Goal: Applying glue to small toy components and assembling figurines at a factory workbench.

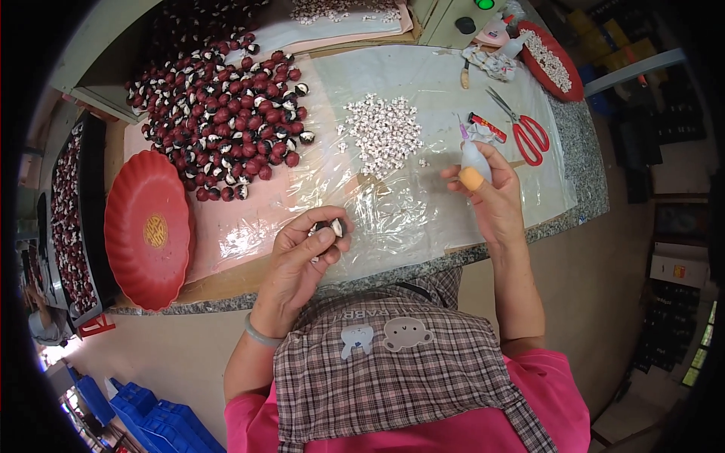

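My left hand [296,253] is closed around a small rounded black-and-white piece [337,228], pinched between thumb and fingers above the near part of the plastic-covered table. My right hand [498,196] grips a small translucent squeeze bottle [476,160] with a thin purple needle tip pointing up. A yellow-orange wrap [472,178] covers the thumb of that hand. Between and beyond my hands lies a heap of tiny white pieces with dark markings [384,136]. A large pile of dark red, black and white balls [226,113] spreads at the far left.
A scalloped red tray [121,226] rests at the left edge. Red-handled scissors [532,140] and a red tube [487,127] lie near my right hand. Behind them stands a red dish of white pieces [575,84]. Blue crates [155,419] sit on the floor at left.
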`<state>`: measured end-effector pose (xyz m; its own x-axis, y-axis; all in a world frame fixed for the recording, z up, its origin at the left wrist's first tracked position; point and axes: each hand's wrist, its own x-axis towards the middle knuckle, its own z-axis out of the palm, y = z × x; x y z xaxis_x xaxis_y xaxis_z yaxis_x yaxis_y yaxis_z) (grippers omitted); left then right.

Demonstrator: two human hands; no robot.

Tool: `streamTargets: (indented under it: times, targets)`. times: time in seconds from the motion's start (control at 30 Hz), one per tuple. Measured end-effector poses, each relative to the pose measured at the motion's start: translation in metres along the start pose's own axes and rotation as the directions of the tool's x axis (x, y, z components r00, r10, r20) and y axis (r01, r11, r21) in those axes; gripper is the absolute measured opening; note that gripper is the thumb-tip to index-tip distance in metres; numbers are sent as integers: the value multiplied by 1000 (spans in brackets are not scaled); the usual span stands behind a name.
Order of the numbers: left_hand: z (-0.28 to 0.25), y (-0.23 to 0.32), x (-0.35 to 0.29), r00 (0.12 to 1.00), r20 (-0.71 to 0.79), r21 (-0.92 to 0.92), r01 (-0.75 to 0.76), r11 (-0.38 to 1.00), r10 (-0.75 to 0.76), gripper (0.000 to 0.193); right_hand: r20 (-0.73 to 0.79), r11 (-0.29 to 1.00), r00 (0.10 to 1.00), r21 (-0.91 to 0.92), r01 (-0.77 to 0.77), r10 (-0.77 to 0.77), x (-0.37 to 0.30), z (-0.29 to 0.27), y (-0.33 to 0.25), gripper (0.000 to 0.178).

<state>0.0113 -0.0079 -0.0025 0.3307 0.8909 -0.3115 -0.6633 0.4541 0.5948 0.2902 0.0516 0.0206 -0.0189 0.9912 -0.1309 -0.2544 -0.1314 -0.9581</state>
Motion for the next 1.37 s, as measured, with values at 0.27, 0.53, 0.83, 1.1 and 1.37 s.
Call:
streamTargets:
  times: [0.27,0.53,0.83,1.1,1.37]
  targets:
    - [5,-1,0,1000,-5,7,9,1000,-9,26,145,600,983,-778,185,-115,26,4,9,20]
    - [5,0,-2,999,8,114,33,993,-34,26,436,296,893,-843,449,-111,30,7,-1,24]
    - [8,-1,1,998,65,240,-9,971,-7,29,292,960,929,-228,-163,227,2,32,-4,10]
    - [18,-2,-4,997,41,496,-83,864,72,24,266,981,945,-96,-169,189,-31,75,11,10]
    - [18,-4,-7,992,42,627,-122,769,122,23,246,965,962,-255,-54,119,-37,81,16,5]
